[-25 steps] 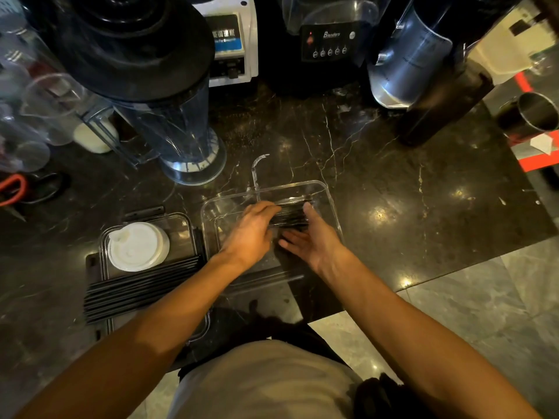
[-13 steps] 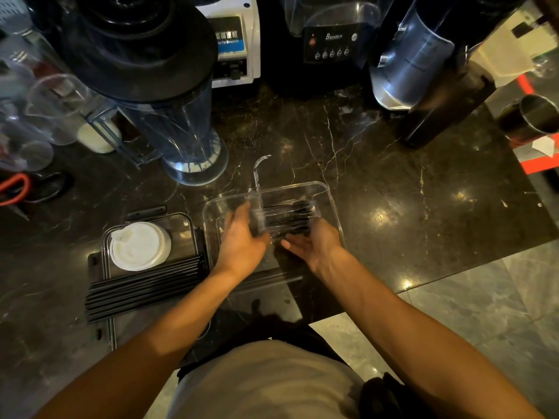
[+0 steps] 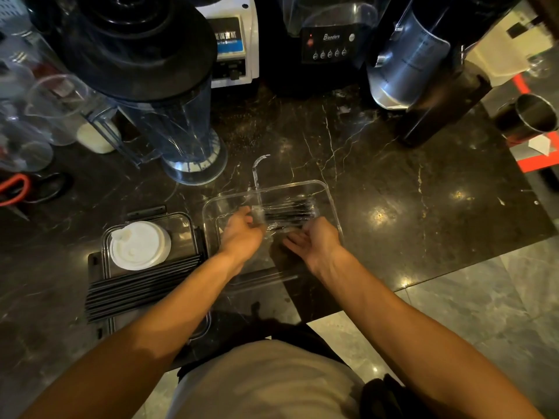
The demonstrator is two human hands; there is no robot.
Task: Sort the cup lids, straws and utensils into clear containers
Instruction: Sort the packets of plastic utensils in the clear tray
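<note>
A clear container (image 3: 332, 204) stands on the dark marble counter in front of me. Inside it lies a bundle of black utensils in clear wrap (image 3: 287, 211), pointing left to right. My left hand (image 3: 242, 234) has its fingers curled at the bundle's left end and holds the wrap. My right hand (image 3: 314, 241) lies palm up just on my side of the bundle, fingers relaxed, holding nothing. To the left a second clear container (image 3: 187, 220) holds a stack of white cup lids (image 3: 139, 244). Several black straws (image 3: 142, 285) lie across its near half.
A blender jar (image 3: 181, 140) with a black lid stands behind the containers. Blender bases (image 3: 326, 46), a steel jug (image 3: 402, 68) and a metal cup (image 3: 535, 116) line the back and right. Orange-handled scissors (image 3: 15, 189) lie far left. The counter edge runs along the right.
Both hands have drawn back toward me from on top of the utensil bundle. The right hand has let go and turned palm up. The bundle now lies uncovered in the container.
</note>
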